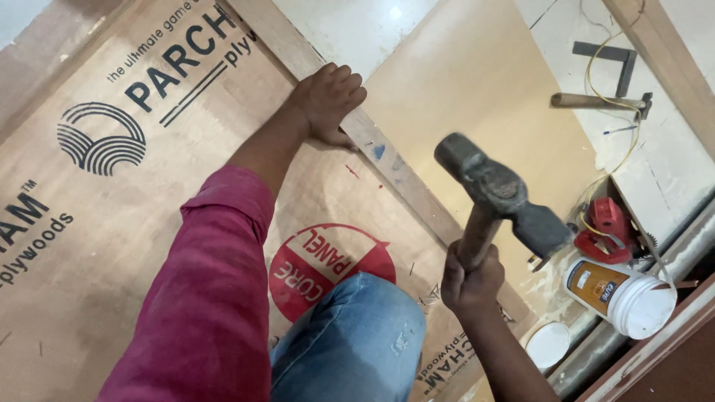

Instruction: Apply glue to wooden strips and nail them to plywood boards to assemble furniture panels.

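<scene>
We kneel on a large plywood sheet (134, 246) that lies on the floor, and our knee in blue jeans (350, 335) rests near its right edge. Our left hand (328, 100) presses flat, fingers together and holding nothing, on a wooden strip (402, 179) that runs along this right edge of the sheet, diagonally from the far left toward the near right. We cannot see a nail under the hand. Our right hand (468, 279) is closed tight around the wooden handle of a hammer (499, 197). The hammer is raised, its handle points up and away from us, and its dark head hangs over the strip, to the right of the left hand and nearer to us. So the right hand is the nearer one to the hammer's target on the strip. Further right, on the floor, a white plastic jar (622, 290) lies on its side beside a red power tool (607, 227); its white lid (549, 344) lies apart, and we cannot tell what is inside. A second hammer (599, 101) lies at the far right.
</scene>
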